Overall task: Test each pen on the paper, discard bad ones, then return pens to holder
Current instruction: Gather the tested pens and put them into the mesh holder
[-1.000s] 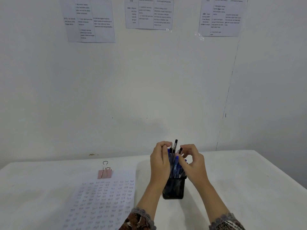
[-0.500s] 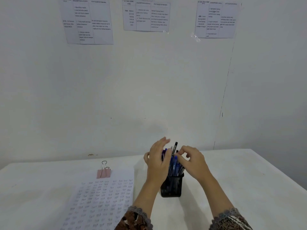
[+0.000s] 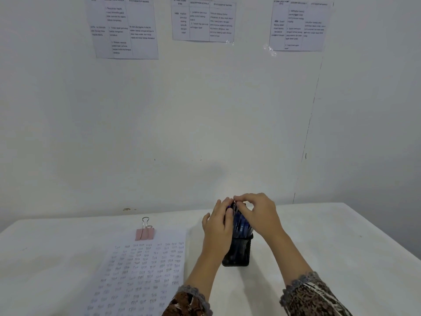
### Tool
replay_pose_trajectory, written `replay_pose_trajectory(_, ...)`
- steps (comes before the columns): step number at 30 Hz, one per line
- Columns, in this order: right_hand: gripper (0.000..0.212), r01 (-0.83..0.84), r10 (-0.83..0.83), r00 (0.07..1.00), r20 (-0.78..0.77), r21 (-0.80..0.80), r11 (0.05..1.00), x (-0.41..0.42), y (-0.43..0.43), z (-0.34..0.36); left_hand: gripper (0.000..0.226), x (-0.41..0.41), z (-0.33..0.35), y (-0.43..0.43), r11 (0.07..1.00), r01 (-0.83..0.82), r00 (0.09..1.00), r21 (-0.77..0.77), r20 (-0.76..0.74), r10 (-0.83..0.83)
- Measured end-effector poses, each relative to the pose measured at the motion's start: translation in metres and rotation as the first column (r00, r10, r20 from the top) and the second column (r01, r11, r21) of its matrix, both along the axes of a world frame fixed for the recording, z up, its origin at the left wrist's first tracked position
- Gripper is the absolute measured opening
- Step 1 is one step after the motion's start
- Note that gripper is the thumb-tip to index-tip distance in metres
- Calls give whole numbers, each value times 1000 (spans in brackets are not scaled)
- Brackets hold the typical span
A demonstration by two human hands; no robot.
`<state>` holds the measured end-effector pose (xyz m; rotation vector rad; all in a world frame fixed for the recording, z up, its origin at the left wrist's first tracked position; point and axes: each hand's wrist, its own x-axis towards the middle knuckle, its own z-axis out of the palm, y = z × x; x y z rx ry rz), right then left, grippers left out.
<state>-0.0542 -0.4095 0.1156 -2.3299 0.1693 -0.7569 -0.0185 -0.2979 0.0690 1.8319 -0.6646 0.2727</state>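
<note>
Black mesh holder [image 3: 239,252] upright on white desk [image 3: 341,258], packed with blue pens [image 3: 242,225]. Left hand [image 3: 218,226] spread against bundle; right hand [image 3: 259,213] pinching pen tops. Scribbled paper [image 3: 141,277] under pink binder clip [image 3: 145,232] just left.

Black wire-mesh metal holder [image 3: 239,249]; matt white worktop [image 3: 319,258]; paper sheet [image 3: 141,277]; pink binder clip [image 3: 145,233] with shiny wire handles.

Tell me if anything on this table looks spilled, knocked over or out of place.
Nothing stands out. The pen holder stands upright with the pens inside, both hands at their tops. The test paper lies flat beside it, a pink binder clip on its top edge.
</note>
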Motion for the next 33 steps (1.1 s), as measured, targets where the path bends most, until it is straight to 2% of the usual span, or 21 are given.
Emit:
replay_pose_trajectory(1,15,2,-2,1000,0,-27,1000,1,0,-2,38,-1,3,1,1000,2,1000,-27,-13,-3)
replay_pose_trajectory(3,11,-66,65,997,44,22,998,0,3,-5,32,-3,11,2,997,19,998,-72,-56,-23)
replay_pose_trajectory(5,23,-180,180,984,11,102,978,-1,7,-9,36,-4,16,4,997,35,992,-65,-117,-43)
replay_pose_trajectory(7,39,-233,241,967,-87,93,968,-1,9,-14,42,-4,16,4,998,62,988,-23,-141,-65)
replay_pose_trajectory(11,44,-200,187,975,-117,-113,973,3,6,-21,39,-8,11,6,996,82,983,-24,-161,-85)
replay_pose_trajectory(15,38,-240,234,967,-101,-47,970,-2,7,-15,43,-7,10,8,998,62,988,-13,-142,-63)
replay_pose_trajectory(19,42,-182,130,964,-232,-217,959,-1,6,-15,45,-7,5,6,993,103,970,-60,-216,-114)
replay_pose_trajectory(21,43,-178,110,952,-285,-225,958,-2,6,-12,45,-8,4,6,989,114,960,-89,-247,-133)
replay_pose_trajectory(25,42,-210,180,964,-198,-140,968,0,7,-17,47,-5,1,5,971,152,934,-182,-296,-201)
replay_pose_trajectory(27,41,-244,218,953,-208,-108,964,2,7,-18,46,-5,-1,2,967,156,926,-201,-310,-214)
replay_pose_trajectory(31,35,-236,215,966,-141,-154,959,4,5,-18,40,-3,-5,0,982,84,942,-169,-307,-133)
replay_pose_trajectory(32,34,-240,228,967,-113,-103,965,3,5,-19,38,-3,-6,0,987,60,951,-150,-293,-102)
replay_pose_trajectory(33,34,-246,247,967,-65,17,969,1,4,-20,38,-2,-7,1,990,47,955,-133,-286,-84)
